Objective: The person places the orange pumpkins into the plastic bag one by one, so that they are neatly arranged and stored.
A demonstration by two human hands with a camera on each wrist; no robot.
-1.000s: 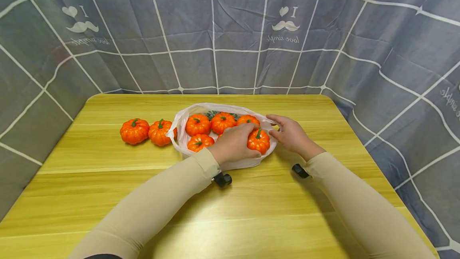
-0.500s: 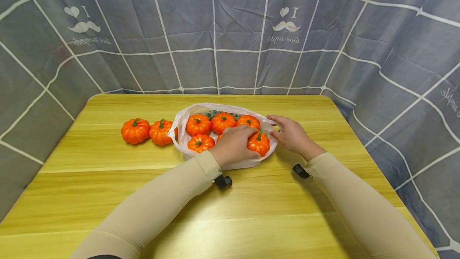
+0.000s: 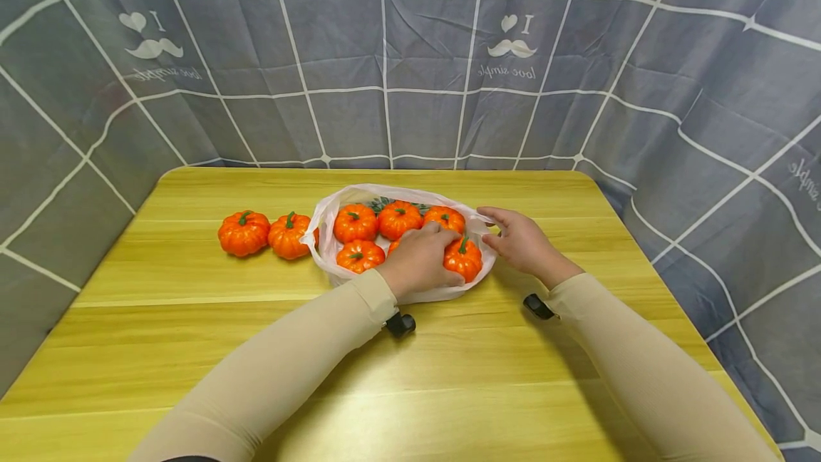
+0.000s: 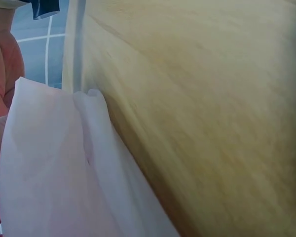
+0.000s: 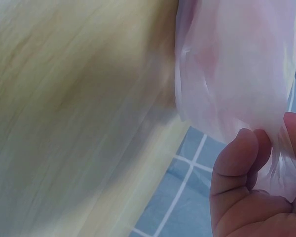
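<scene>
A white plastic bag (image 3: pixel 449 294) stands with its mouth open in the middle of the table, several small orange pumpkins inside. My left hand (image 3: pixel 420 259) reaches over its front rim and holds a pumpkin (image 3: pixel 463 260) with a green stem at the right end, thumb in front and fingers behind. Part of another pumpkin is hidden under this hand. At the bag's right end my right hand (image 3: pixel 524 242) pinches the rim; in the right wrist view, bunched plastic (image 5: pixel 281 173) shows between its thumb and fingers. The left wrist view shows mostly the bag's outer side (image 4: pixel 49 163).
Left of the bag, two more pumpkins sit on the wooden table (image 3: pixel 449 383): one farther out (image 3: pixel 244 234), the other (image 3: pixel 290 237) right beside the bag's left end. A grey checked curtain (image 3: pixel 423 120) hangs behind the table and along both sides.
The pumpkin under my left hand has sunk slightly lower into the right end of the bag. My right hand stays at the rim.
</scene>
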